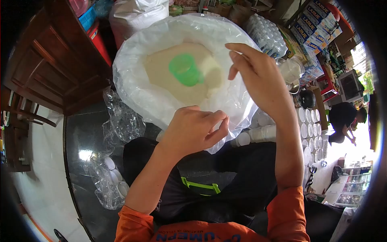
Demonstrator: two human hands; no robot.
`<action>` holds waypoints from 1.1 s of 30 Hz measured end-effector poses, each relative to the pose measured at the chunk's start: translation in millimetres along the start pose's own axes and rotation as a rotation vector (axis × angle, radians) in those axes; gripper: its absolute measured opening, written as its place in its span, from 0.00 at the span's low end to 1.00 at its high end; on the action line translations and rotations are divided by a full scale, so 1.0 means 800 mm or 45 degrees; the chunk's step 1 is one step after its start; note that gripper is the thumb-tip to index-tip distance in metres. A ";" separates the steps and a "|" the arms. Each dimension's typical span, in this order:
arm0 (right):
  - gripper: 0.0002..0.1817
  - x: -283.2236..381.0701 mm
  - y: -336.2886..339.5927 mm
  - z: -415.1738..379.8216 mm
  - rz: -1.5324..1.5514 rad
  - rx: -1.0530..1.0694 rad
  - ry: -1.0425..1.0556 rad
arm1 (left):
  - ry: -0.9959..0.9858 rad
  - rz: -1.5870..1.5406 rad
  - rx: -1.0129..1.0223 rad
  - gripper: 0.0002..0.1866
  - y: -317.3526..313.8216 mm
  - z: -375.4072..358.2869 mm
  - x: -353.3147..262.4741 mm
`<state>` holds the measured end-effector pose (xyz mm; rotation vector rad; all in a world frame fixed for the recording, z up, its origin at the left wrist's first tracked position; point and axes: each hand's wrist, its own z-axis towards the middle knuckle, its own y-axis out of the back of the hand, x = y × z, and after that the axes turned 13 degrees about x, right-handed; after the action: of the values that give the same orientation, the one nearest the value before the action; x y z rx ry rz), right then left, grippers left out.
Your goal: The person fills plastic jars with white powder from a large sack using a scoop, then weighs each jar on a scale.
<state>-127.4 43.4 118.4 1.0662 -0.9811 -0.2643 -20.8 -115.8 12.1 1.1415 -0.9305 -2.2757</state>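
Observation:
A large clear plastic bag (133, 86) stands open in front of me, with pale powder (169, 86) inside. On the powder lies a translucent green plastic cup (183, 68), tipped on its side. My left hand (195, 127) is over the bag's near rim, its fingers curled and thumb and forefinger brought together. What they pinch, if anything, is too small to make out. Above the bag's right side, my right hand (254, 70) has its fingers bent but apart, with nothing visible in them. It is not touching the green cup.
White-lidded jars (310, 123) stand in rows at right, with more jars (262, 134) by my knee. Wrapped jars (115, 175) lie at left beside crumpled plastic (121, 117). A white sack (137, 18) and stacked LARUE boxes (316, 24) stand behind. Another person (342, 119) is far right.

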 end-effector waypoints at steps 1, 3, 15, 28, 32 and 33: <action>0.21 0.004 0.006 -0.003 -0.004 0.011 -0.010 | 0.005 -0.015 0.001 0.02 0.001 -0.001 0.001; 0.21 0.006 0.016 -0.021 0.111 0.025 -0.066 | 0.014 -0.047 -0.024 0.03 0.001 -0.002 0.002; 0.15 -0.195 -0.078 -0.179 1.530 -0.918 -0.436 | 0.046 0.045 -0.267 0.02 0.000 0.006 -0.017; 0.41 -0.236 0.016 -0.329 -0.667 -0.202 -1.116 | -0.312 0.008 -0.178 0.20 -0.035 0.019 -0.047; 0.72 -0.313 0.026 -0.401 -0.566 0.314 -1.605 | -0.309 -0.010 -0.151 0.18 -0.037 0.019 -0.053; 0.70 -0.328 0.017 -0.416 -0.630 0.342 -1.577 | -0.298 0.004 -0.160 0.18 -0.038 0.018 -0.052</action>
<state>-20.9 415.5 -55.8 1.3835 -1.8581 -1.3356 -11.0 -63.6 18.9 0.8330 -0.8567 -2.4646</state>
